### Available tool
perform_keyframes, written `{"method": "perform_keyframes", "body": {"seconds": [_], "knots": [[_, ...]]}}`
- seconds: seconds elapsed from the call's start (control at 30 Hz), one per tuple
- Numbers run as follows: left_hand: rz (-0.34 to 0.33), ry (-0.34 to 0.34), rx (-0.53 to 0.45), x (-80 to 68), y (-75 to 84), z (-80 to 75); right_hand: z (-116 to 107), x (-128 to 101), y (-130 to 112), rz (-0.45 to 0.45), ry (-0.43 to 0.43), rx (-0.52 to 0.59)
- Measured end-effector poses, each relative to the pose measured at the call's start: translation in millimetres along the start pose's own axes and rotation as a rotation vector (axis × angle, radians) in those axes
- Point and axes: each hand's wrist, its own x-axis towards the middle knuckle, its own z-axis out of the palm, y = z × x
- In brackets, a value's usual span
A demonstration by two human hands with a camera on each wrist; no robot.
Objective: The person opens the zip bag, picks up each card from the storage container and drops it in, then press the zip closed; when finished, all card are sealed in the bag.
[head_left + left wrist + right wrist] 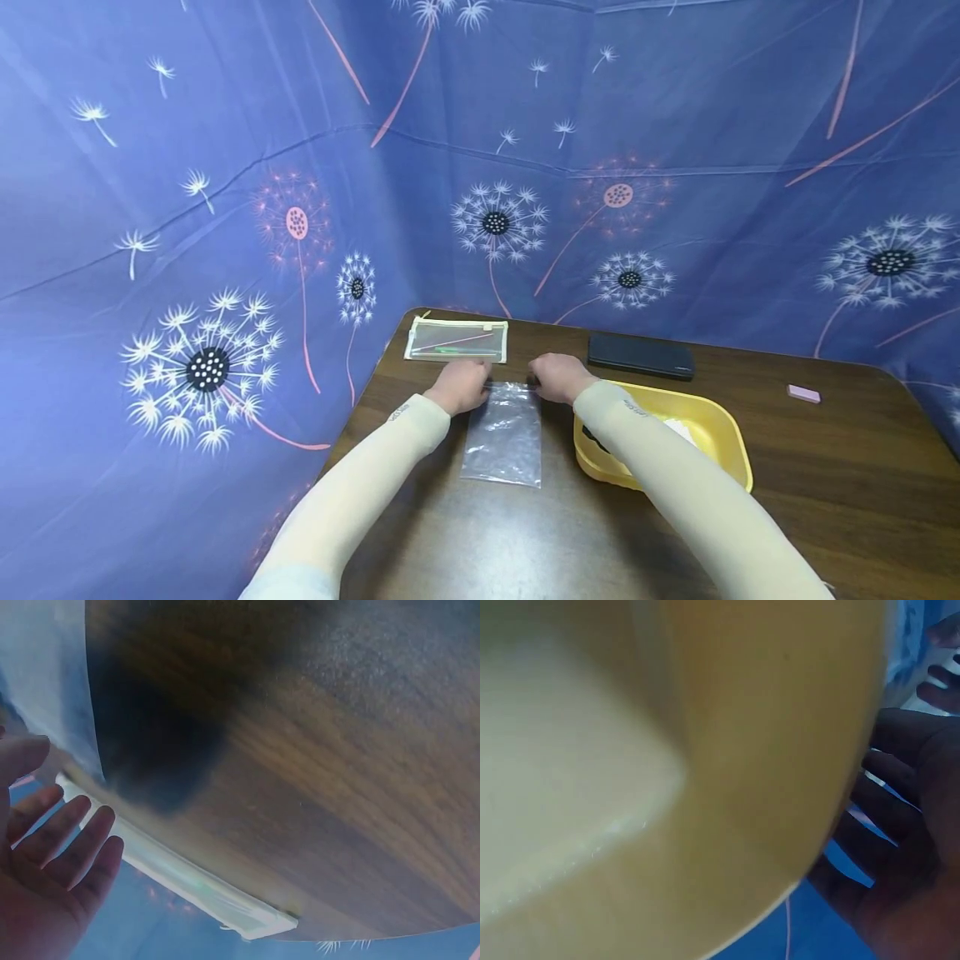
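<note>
A clear plastic bag (502,437) lies flat on the wooden table between my two hands. My left hand (461,386) is at its upper left corner, the fingertips close to the edge. In the left wrist view the left fingers (82,859) are loosely bent, with the thumb apart from them, beside the bag (49,671). At the upper right corner is my right hand (558,377), its knuckles up. The right wrist view shows the right fingers (881,810) relaxed and spread, partly hidden behind the yellow basin (780,750).
A yellow basin (716,408) stands right of the bag, under my right forearm, with white and black things inside. A zip pouch (457,340) holding thin items lies at the back left. A black case (641,356) and a pink block (803,393) lie farther right. Patterned blue cloth hangs behind.
</note>
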Motion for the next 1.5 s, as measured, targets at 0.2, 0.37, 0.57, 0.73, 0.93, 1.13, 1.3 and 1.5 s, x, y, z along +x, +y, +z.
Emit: {"method": "perform_keyframes", "body": {"seconds": [0.2,0.37,0.57,0.73,0.93,1.13,1.3,1.5], "knots": [[0.008,0.002,0.023,-1.5,4.7,6.9,15,1,-14,-0.015,0.005,-0.077],[0.013,-0.011,0.041,-3.9,8.3,9.2,21,1,-23,0.028,0.025,-0.099],[0.003,-0.007,0.060,-2.6,9.8,12.8,19,-1,-27,0.060,0.011,-0.093],[-0.005,-0.018,0.063,-0.2,11.7,13.7,20,-4,-28,0.039,0.020,-0.088],[-0.011,0.082,0.088,6.1,11.8,10.2,23,-3,-25,0.019,0.107,-0.110],[0.001,0.143,0.111,8.3,14.4,2.5,15,-5,-21,0.004,0.251,-0.010],[0.010,0.210,0.091,8.1,16.5,-9.7,-2,-8,-17,0.013,0.245,0.034],[0.041,0.372,0.050,13.5,19.4,-28.6,-24,-21,-11,0.030,0.257,0.096]]}}
